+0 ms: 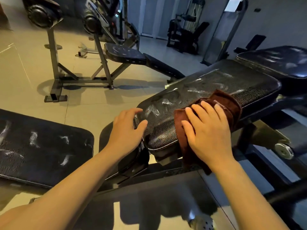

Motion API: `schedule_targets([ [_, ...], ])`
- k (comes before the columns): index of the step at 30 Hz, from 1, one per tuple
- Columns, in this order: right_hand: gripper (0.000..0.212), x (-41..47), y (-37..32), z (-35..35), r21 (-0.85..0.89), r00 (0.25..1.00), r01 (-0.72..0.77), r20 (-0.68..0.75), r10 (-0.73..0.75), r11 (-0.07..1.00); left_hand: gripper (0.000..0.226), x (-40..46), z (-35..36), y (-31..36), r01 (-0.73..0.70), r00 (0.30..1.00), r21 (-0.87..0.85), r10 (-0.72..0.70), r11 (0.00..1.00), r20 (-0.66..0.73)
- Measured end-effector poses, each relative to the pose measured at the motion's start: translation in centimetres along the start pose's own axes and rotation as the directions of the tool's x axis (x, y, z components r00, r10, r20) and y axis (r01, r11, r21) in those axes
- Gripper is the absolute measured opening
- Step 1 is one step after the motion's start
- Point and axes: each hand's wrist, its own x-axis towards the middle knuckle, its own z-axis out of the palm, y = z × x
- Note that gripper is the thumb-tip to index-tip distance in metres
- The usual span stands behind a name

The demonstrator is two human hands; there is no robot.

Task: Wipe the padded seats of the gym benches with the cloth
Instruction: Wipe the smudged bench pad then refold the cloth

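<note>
Head view, gym floor w/ several black padded benches. Center-right: padded seat point(207, 90) of the nearest bench, textured black vinyl w/ pale smear marks across its top. A brown cloth point(224, 103) lies draped over the near-right part of that seat, one end hanging down over the seat's near edge.

Right hand point(207, 130) lies flat on the cloth, fingers straight & spread, palm pressing it to the pad; grip is open, nothing curled round the cloth. Left hand point(126, 130) rests at the seat's near-left end, fingers loosely bent, fingertips touching the pad edge, thumb on the pad; grip relaxed & open, holding nothing.

Near left: second pad point(41, 150), black, w/ whitish streaks, just beside the left forearm. Far right: third pad point(274, 62), touching or almost touching the far end of the seat being wiped; can't tell which. Far center: another bench point(126, 55) on a grey steel frame, w/ round black roller pads point(41, 14) on posts above it. Tan tiled floor point(25, 72) under all. Dark machines in the far bkgd, blurred.
</note>
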Motion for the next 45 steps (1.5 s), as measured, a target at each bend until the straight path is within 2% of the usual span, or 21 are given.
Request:
schedule_targets([
  [3, 0.051, -0.8, -2.4, -0.4, -0.015, 0.975, 0.078, 0.21, -0.073, 0.997, 0.036, -0.3, -0.3, -0.2, -0.06, 0.998, 0.012, 0.06, 0.998, -0.006],
  [5, 0.052, -1.7, -5.0, 0.1, 0.014, 0.946, 0.148, 0.291, -0.146, 0.989, 0.035, -0.2, -0.5, -0.3, -0.083, 0.995, 0.022, 0.084, 0.996, -0.051],
  [7, 0.052, -2.3, -6.9, 0.8, 0.051, 0.924, 0.207, 0.317, -0.212, 0.977, 0.033, 0.0, -0.5, -0.3, -0.066, 0.992, 0.025, 0.069, 0.997, -0.11],
  [10, 0.053, -2.0, -6.5, 1.1, 0.105, 0.914, 0.218, 0.326, -0.241, 0.97, 0.031, 0.3, -0.1, 0.0, -0.029, 0.986, 0.004, 0.03, 1.0, -0.162],
  [15, 0.058, 0.7, -1.8, 0.2, 0.083, 0.93, 0.124, 0.337, -0.145, 0.989, 0.024, 0.8, 0.1, 1.1, -0.133, 0.968, -0.023, 0.125, 0.991, -0.219],
  [19, 0.064, 4.1, 3.8, -2.0, -0.077, 0.914, 0.053, 0.406, -0.018, 0.996, 0.024, 0.4, 0.5, 1.4, -0.052, 0.992, -0.038, 0.047, 0.998, -0.117],
  [21, 0.063, 5.7, 6.4, -3.0, -0.166, 0.892, -0.008, 0.445, 0.082, 0.986, 0.022, 0.0, 0.4, 1.9, -0.055, 0.99, -0.047, 0.048, 0.997, -0.132],
  [24, 0.061, 6.9, 8.6, -3.5, -0.268, 0.867, -0.116, 0.443, 0.229, 0.956, 0.019, -0.3, -0.5, 3.0, -0.099, 0.978, -0.101, 0.078, 0.99, -0.194],
  [28, 0.059, 6.9, 7.6, -3.3, -0.272, 0.848, -0.149, 0.46, 0.264, 0.951, 0.018, -0.7, -0.4, 3.7, -0.068, 0.978, -0.197, 0.027, 0.978, -0.207],
  [31, 0.06, 5.5, 4.3, -2.8, -0.164, 0.868, -0.065, 0.477, 0.137, 0.984, 0.02, -0.9, 0.3, 4.3, -0.086, 0.979, -0.201, 0.046, 0.976, -0.198],
  [33, 0.073, 4.1, 1.0, -2.3, -0.044, 0.874, 0.03, 0.487, -0.004, 0.999, 0.021, -0.8, 0.7, 4.4, -0.095, 0.979, -0.203, 0.055, 0.975, -0.195],
  [35, 0.082, 2.9, -1.6, -1.8, 0.059, 0.838, 0.146, 0.523, -0.155, 0.987, 0.021, -0.7, 1.0, 4.4, -0.097, 0.98, -0.196, 0.059, 0.976, -0.192],
  [37, 0.081, 2.3, -2.3, -1.3, 0.12, 0.805, 0.177, 0.553, -0.214, 0.977, 0.021, -0.7, 1.4, 4.3, -0.092, 0.98, -0.186, 0.056, 0.978, -0.19],
  [41, 0.067, 2.2, 0.3, -1.9, 0.106, 0.87, 0.022, 0.487, -0.071, 0.994, 0.022, -0.4, 2.0, 3.6, -0.052, 0.983, -0.127, 0.028, 0.99, -0.182],
  [45, 0.068, 4.0, 6.4, -3.8, -0.068, 0.917, -0.044, 0.393, 0.068, 0.997, 0.021, 0.0, 1.9, 2.7, -0.036, 0.978, -0.105, 0.013, 0.994, -0.207],
])
